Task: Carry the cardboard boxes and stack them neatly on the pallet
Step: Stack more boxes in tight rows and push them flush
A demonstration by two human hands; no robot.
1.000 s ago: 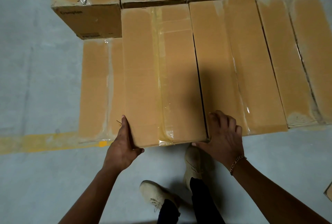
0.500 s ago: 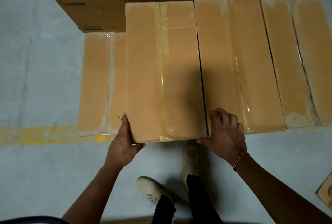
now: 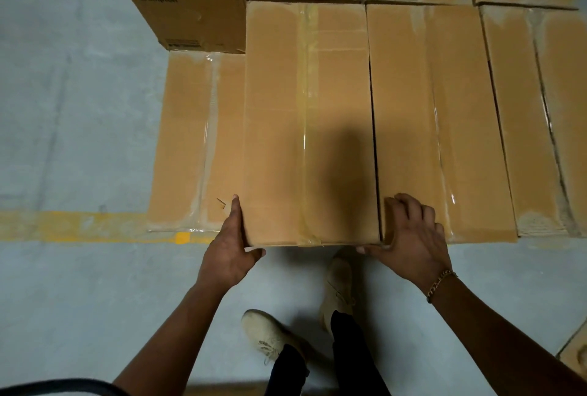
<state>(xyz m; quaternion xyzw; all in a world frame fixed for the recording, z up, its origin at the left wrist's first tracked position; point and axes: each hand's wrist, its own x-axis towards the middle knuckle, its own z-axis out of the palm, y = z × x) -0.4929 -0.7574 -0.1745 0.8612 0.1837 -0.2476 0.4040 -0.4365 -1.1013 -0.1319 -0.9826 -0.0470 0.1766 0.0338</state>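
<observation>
- The box (image 3: pixel 305 128) lies on the stack's top layer, long axis running away from me. Its right flank is tight against the neighbouring box (image 3: pixel 444 128). The pallet is hidden underneath.
- I judge this to be the squaring-up. I'd nudge the near end level with the neighbour's, keep that seam closed, and press evenly from both sides so the box doesn't skew over the lower box (image 3: pixel 190 141).
- My left hand (image 3: pixel 227 256) has its fingers straight and flat against the box's left side, thumb laid across the near corner. It is pressing, not grasping.
- My right hand (image 3: pixel 413 243) has its fingers loosely bent, resting on the neighbour's top beside the seam. The thumb touches the box's near edge and holds nothing.
- Both forearms reach forward, converging on the near end.
</observation>
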